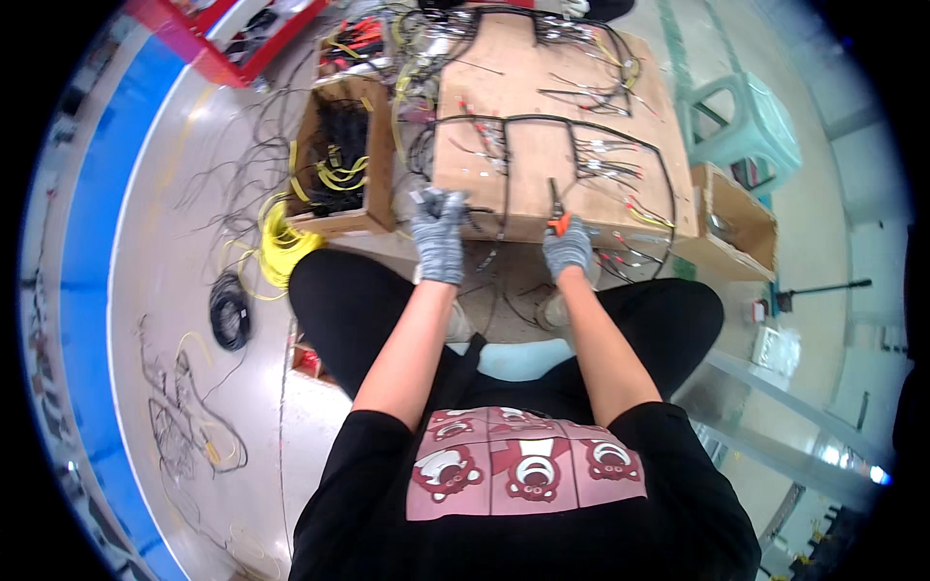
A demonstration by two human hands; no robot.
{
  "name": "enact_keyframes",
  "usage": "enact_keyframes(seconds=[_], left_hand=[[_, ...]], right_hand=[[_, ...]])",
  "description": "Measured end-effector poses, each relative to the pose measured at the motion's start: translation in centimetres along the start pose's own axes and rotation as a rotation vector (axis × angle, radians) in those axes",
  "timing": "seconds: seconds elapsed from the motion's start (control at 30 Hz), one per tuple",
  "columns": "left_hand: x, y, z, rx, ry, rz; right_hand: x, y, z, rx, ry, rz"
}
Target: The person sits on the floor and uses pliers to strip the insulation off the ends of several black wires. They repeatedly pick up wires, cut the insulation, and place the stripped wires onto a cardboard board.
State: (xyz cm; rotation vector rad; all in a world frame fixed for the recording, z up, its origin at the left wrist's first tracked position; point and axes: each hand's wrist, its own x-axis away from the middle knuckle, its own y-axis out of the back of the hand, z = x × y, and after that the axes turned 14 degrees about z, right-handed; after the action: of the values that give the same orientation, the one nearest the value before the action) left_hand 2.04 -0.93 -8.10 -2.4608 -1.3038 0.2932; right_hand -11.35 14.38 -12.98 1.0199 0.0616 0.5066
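Note:
In a grey knitted glove, my right hand (569,247) is closed around orange-handled pliers (556,205), whose dark jaws point away from me over the near edge of a wooden board (542,200). My left hand (439,235), gloved alike, is at the board's near left corner with its fingers curled in. A short dark piece of cable (480,210) shows beside those fingers; whether they grip it cannot be made out. Across the board lies a black wire harness (541,118), its thin branches ending in red and pale tips. Some branches hang over the near edge.
Left of the board stands a cardboard box (381,174) of black and yellow cables. Yellow coils (281,247) and a black coil (230,310) lie on the floor. To the right are another open carton (741,228) and a pale green stool (756,126). Loose wires (189,416) sprawl at left.

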Motion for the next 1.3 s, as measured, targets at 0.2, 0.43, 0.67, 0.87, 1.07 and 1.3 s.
enact_keyframes(seconds=[0.2, 0.43, 0.67, 0.87, 1.07, 1.3], left_hand=[[-1.6, -1.6, -2.7, 0.049, 0.037, 0.115], [-2.7, -2.5, -4.5, -0.129, 0.030, 0.231], [-3.8, -4.4, -5.0, -0.182, 0.024, 0.393], [-3.6, -3.9, -4.4, -0.173, 0.036, 0.344], [-4.0, -4.4, -4.4, -0.160, 0.178, 0.325], [-4.7, -3.1, -3.8, -0.253, 0.072, 0.299]], right_hand=[[-1.8, -1.1, -0.3, -0.201, 0.010, 0.123], [0.4, -1.1, -2.1, 0.019, 0.070, 0.446], [1.6, 0.6, -4.7, -0.240, 0.090, 0.261], [-1.6, 7.1, 3.3, -0.247, 0.174, 0.095], [-8.4, 5.3, 2.3, 0.305, 0.308, 0.206], [-8.0, 4.0, 2.6, 0.454, 0.450, 0.349]])
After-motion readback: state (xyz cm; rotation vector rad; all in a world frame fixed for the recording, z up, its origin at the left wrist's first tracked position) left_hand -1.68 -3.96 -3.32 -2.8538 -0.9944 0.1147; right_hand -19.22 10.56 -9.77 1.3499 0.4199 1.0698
